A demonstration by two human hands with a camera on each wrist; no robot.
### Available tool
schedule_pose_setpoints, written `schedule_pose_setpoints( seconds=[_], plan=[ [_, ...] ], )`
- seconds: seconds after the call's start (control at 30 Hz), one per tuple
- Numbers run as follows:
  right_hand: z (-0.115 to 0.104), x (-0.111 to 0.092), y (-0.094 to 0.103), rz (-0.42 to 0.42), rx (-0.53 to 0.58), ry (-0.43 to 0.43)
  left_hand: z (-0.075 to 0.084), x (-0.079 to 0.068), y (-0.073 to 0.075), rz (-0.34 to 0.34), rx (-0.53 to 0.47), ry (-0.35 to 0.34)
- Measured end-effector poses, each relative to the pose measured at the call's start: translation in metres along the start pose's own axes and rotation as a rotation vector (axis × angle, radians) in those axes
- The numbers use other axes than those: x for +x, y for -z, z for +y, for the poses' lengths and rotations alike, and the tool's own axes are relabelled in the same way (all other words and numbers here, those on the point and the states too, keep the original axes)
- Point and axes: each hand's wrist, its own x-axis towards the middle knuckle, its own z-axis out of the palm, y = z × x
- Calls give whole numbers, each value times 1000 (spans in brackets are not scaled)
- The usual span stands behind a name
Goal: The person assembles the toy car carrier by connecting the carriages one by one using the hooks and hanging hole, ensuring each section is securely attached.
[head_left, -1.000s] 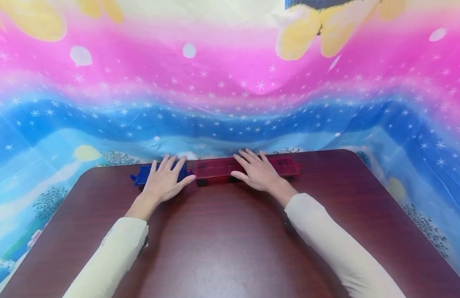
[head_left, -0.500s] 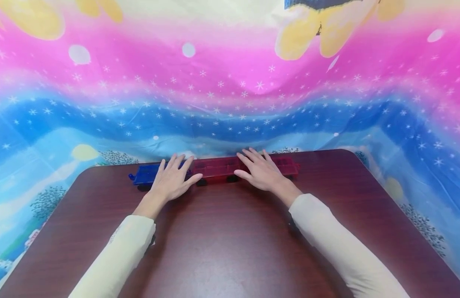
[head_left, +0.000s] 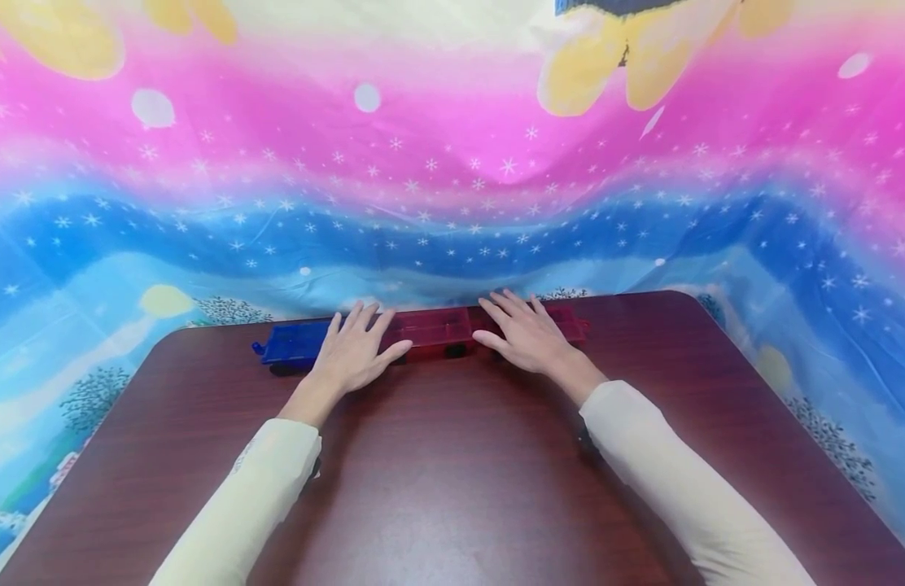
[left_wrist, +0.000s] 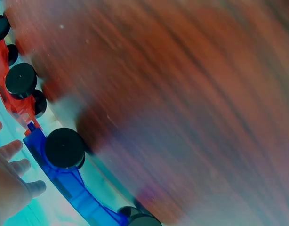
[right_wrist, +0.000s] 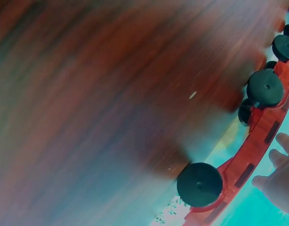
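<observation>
A row of toy train wagons stands along the far edge of the table in the head view: a blue wagon (head_left: 295, 343) at the left, a red wagon (head_left: 438, 330) in the middle and a second red wagon (head_left: 567, 323) at the right. Over the blue-red joint, my left hand (head_left: 353, 356) spreads its fingers and partly hides it. My right hand (head_left: 527, 335) covers the joint between the red wagons, fingers also spread. Both wrist views show fingertips beside the wagons' upper edges, seemingly apart from them. Black wheels (left_wrist: 65, 147) show underneath.
The brown table (head_left: 438, 480) has rounded far corners. Behind its back edge and along both sides hangs a colourful printed cloth (head_left: 452, 203) with snowflakes. The wagons sit close to that back edge.
Both hands have slid to the right above the wagons. More of the blue wagon shows now, and more of the middle red one. The wagons themselves appear to stay in place.
</observation>
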Motion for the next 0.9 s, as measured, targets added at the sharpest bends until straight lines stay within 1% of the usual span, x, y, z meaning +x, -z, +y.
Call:
schedule_pose_setpoints(
  seconds=[0.2,0.5,0.9],
  plan=[
    [9,-3,1,-1,-1,-19,5,5,-5,10,-4,-3],
    [19,-8,4,-6,1,-26,18,14,-8,17,5,-9],
    [27,-12,2,2,7,-41,27,22,-14,14,6,-28]
  ],
)
